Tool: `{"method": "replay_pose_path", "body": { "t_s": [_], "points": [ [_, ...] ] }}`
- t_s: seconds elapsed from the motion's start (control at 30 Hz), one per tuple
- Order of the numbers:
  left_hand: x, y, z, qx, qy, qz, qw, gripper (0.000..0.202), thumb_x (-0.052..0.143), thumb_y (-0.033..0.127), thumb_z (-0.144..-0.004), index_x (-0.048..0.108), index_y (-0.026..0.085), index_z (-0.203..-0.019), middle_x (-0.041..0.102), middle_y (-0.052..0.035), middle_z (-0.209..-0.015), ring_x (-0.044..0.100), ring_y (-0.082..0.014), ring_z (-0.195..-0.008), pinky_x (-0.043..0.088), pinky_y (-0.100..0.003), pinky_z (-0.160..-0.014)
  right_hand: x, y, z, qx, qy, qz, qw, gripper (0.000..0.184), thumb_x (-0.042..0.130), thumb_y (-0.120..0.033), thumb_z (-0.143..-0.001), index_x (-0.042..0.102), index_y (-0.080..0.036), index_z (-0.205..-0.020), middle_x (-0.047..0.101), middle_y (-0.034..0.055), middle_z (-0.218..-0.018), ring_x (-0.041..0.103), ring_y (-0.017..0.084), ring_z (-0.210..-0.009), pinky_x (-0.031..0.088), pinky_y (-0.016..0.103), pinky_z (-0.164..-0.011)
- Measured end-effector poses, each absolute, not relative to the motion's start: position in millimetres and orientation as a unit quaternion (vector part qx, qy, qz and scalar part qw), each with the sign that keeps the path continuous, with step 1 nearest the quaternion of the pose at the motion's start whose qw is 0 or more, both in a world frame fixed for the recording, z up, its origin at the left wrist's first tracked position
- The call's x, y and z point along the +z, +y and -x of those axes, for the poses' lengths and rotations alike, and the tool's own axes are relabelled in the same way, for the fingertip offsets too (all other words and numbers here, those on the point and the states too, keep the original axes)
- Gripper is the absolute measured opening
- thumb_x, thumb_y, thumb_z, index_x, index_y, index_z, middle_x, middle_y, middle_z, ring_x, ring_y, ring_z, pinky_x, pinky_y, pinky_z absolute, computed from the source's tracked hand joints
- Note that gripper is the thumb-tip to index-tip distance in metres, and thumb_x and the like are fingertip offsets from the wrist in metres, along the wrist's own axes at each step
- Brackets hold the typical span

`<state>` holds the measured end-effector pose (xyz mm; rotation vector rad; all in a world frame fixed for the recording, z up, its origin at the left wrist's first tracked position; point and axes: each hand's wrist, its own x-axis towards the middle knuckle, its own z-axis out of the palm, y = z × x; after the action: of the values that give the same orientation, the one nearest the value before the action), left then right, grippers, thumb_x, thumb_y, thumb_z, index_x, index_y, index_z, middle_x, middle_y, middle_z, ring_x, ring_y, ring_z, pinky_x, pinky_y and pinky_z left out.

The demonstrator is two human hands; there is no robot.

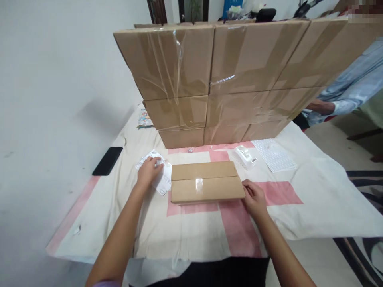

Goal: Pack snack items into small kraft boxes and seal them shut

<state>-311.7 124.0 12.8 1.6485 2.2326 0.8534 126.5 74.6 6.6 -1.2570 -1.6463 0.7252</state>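
A small closed cardboard box (206, 189) lies on the cloth in front of me, with a shiny strip of clear tape across the middle of its top. My right hand (255, 197) is at its right end, fingers curled and closed against the corner. To the left of the box, my left hand (148, 173) bends over a white printed paper sheet (163, 184), its fingertips drawn together. What they pinch, if anything, is too small to make out. Behind the box sits a white tape dispenser (245, 157), beside a sheet of printed labels (274, 154).
Taped cardboard boxes (179, 113) stand stacked like a wall at the back of the cloth-covered table (185, 239). A black phone (107, 161) lies at the left edge near the wall. At the right stands another person in a light blue sleeve (353, 93).
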Motion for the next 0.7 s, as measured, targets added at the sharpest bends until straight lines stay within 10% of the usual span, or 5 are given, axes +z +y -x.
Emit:
{"method": "replay_pose_path", "body": {
  "t_s": [0.7],
  "points": [
    [8.3,128.8,285.5,0.126,0.792,-0.595,0.057,0.033,0.036,0.037,-0.105,0.065,0.022,-0.11,0.075,-0.0113,-0.108,0.07,-0.0288,-0.092,0.041,-0.034,-0.073,1.5,73.6,-126.9,0.142,-0.708,0.571,0.392,0.009,0.057,-0.026,-0.072,0.063,-0.02,-0.07,0.067,0.0027,-0.067,0.06,0.02,-0.063,0.046,0.03,-0.058]
  ]
}}
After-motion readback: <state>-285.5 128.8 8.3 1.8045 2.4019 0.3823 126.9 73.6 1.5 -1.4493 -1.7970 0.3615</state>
